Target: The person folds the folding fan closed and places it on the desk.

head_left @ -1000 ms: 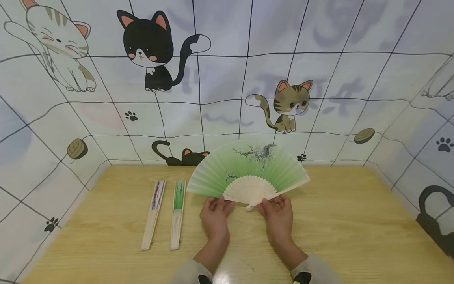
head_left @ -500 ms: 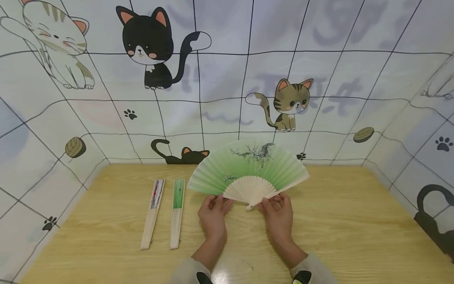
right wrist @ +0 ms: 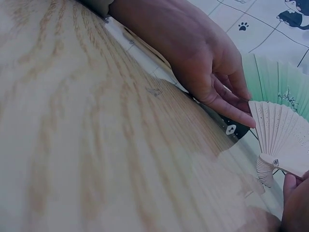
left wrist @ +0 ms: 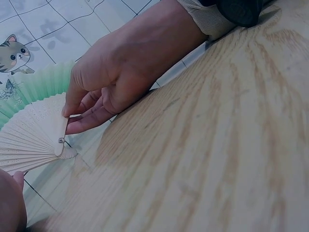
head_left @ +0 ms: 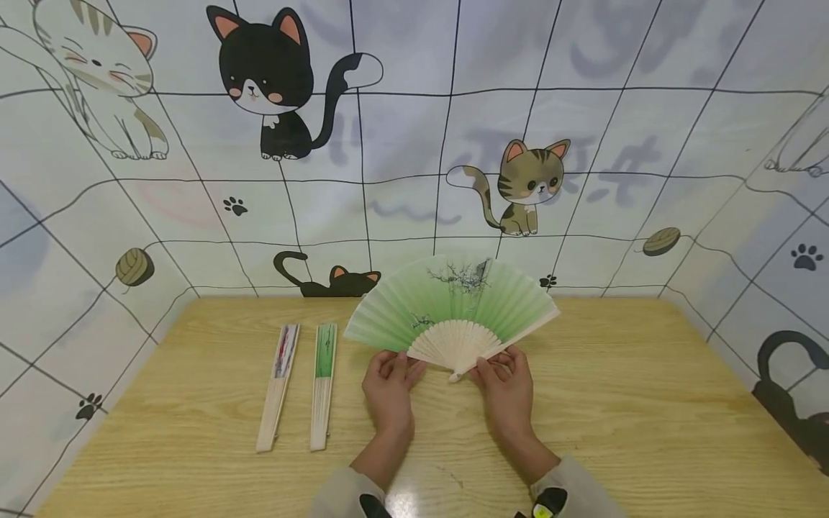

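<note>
A spread folding fan with a green pleated leaf, a dark branch print and pale pierced ribs stands tilted up in the middle. My left hand pinches its left outer rib between thumb and fingers. On the opposite side, my right hand pinches the right outer rib near the pivot. The left wrist view shows the fan's ribs and my right hand across from them. In the right wrist view my left hand holds the far rib. Whether the fan touches the table cannot be told.
Two folded fans, one with a red and grey print and one with a green leaf, lie side by side left of my hands. The wooden table meets a cloth backdrop printed with cats at its back and sides.
The fan's right end has drawn in slightly, along with my right hand, and its branch print looks more folded. The whole head view has shifted a little. Both hands keep their hold.
</note>
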`<state>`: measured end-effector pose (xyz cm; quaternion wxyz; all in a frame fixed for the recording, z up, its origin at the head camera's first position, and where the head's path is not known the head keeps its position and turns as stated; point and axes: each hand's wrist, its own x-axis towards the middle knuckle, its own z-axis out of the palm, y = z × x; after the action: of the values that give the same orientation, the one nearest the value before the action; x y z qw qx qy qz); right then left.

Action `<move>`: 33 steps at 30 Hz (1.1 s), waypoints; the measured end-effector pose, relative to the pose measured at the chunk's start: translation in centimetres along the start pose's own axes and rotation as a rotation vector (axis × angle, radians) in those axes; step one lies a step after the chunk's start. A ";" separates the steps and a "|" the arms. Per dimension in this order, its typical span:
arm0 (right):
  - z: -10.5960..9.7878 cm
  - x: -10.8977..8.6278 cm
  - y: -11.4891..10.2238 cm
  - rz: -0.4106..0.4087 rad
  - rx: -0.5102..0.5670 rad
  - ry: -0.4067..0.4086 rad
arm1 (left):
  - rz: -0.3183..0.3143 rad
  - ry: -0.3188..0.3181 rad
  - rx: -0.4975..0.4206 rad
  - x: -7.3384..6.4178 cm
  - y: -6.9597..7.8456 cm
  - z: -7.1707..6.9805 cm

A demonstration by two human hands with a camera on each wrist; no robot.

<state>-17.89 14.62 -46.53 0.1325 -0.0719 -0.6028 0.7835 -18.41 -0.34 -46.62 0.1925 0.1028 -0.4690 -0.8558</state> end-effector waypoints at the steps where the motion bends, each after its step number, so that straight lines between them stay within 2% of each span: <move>1: 0.0 0.0 0.0 -0.002 -0.002 0.000 | 0.002 -0.003 0.000 0.0 0.0 0.0; 16: -0.1 0.1 0.0 -0.009 -0.019 -0.009 | 0.030 -0.003 -0.006 0.1 -0.3 0.0; 27: -0.2 0.1 0.0 -0.035 -0.047 -0.031 | 0.052 -0.021 -0.050 0.2 -0.3 0.0; 33: -0.2 0.1 0.1 -0.045 -0.048 -0.025 | 0.026 -0.022 -0.071 0.2 -0.4 0.1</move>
<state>-17.95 14.77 -46.70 0.1409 -0.0519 -0.6246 0.7664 -18.67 -0.19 -46.89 0.2020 0.0801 -0.4417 -0.8705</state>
